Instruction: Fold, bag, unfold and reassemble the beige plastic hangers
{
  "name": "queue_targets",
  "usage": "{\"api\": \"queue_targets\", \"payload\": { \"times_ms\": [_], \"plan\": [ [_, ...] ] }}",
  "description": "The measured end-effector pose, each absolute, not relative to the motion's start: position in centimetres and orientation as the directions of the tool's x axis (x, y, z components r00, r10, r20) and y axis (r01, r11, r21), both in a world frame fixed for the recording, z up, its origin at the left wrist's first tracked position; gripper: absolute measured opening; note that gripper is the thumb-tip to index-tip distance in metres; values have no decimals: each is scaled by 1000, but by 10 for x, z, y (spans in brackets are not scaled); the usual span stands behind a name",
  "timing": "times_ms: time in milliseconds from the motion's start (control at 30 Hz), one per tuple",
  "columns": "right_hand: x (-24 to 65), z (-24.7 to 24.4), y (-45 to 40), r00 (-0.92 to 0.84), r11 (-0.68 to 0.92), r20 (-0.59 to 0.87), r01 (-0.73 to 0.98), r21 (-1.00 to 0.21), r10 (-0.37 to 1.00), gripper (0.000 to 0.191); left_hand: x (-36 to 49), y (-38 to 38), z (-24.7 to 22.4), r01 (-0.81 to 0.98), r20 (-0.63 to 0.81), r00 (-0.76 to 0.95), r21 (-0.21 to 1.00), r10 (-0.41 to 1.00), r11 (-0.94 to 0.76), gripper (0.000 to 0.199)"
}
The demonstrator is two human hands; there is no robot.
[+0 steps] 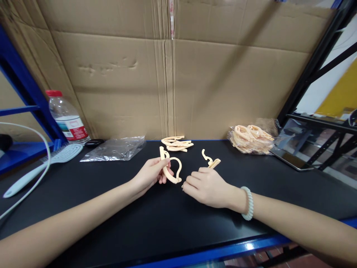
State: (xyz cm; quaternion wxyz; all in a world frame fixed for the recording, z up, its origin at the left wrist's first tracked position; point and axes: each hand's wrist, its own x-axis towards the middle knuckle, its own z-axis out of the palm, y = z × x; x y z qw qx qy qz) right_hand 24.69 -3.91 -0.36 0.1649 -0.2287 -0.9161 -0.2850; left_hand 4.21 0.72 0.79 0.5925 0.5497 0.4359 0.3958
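Note:
My left hand grips a cream plastic folding hanger between thumb and fingers, held a little above the black tabletop. Its curved, looped part stands out to the right of my fingertips. A short way to the right, my right hand is closed, back of the hand up, around another cream folding hanger. A bent hook and a straight arm end show beyond its knuckles; the rest is hidden under the fingers. Behind both hands, a small stack of similar cream hangers lies near the cardboard.
A clear bag of cream hangers lies at the back right, near a dark tablet-like slab. An empty clear bag, a bottle, a hairbrush and a white cable are at left. Cardboard rises behind.

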Motion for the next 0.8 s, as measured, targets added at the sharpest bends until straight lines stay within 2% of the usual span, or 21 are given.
{"api": "queue_targets", "payload": {
  "times_ms": [67,200,367,533,700,800],
  "plan": [
    [247,-2,-39,-837,782,458,491,384,301,27,41,9,8,-28,-70,303,996,950,82,24],
    [255,5,-32,-772,817,510,538,205,380,22,39,10,6,-94,-58,343,991,937,96,20],
    [270,8,-17,-764,791,398,596,137,507,16,38,10,5,-103,-52,348,990,936,94,19],
    [277,3,-7,-721,763,320,647,-7,615,16,38,11,5,-99,-55,352,990,934,96,20],
    [285,4,0,-718,762,338,648,3,609,19,38,11,5,-105,-59,354,989,934,102,20],
    [295,12,3,-688,728,329,685,4,646,28,39,11,6,-111,-59,351,988,934,104,20]
  ]
}}
